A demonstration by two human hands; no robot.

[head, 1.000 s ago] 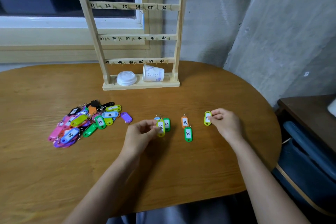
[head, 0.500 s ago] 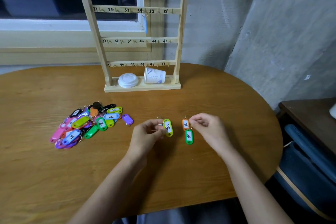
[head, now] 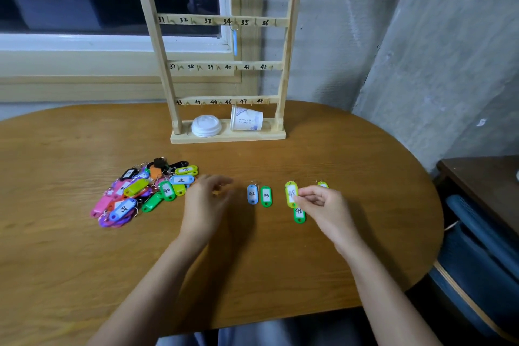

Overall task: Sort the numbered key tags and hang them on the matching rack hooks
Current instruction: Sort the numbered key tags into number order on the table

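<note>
The right hand (head: 323, 205) is pinching a yellow-green tag (head: 291, 193) between thumb and fingertips, gripping it by its right edge. The tag is standing nearly upright on its long axis, white label facing up; its number is blurred. The tag's lower end is overlapping the top of a green tag 46 (head: 299, 215), which is lying flat on the table (head: 252, 275) just under the right hand's fingers. Behind the knuckles, the top of another yellow tag (head: 323, 184) is peeking out.

The left hand (head: 206, 199) is hovering low over the table with its fingers loosely curled and slightly apart, holding nothing that shows; it is blurred. It is sitting between the pile of tags (head: 134, 194) on its left and two tags on its right, touching neither pair: a blue tag 42 (head: 252, 194) and a green tag 43 (head: 266, 196), lying side by side, just apart.

The wooden rack (head: 227, 136) is standing at the far edge of the table, its rails numbered by hand. One blue tag (head: 235, 42) is hanging at hook 34. On the rack's base a paper cup (head: 247, 121) is lying on its side beside a stack of white lids (head: 205, 126).
</note>
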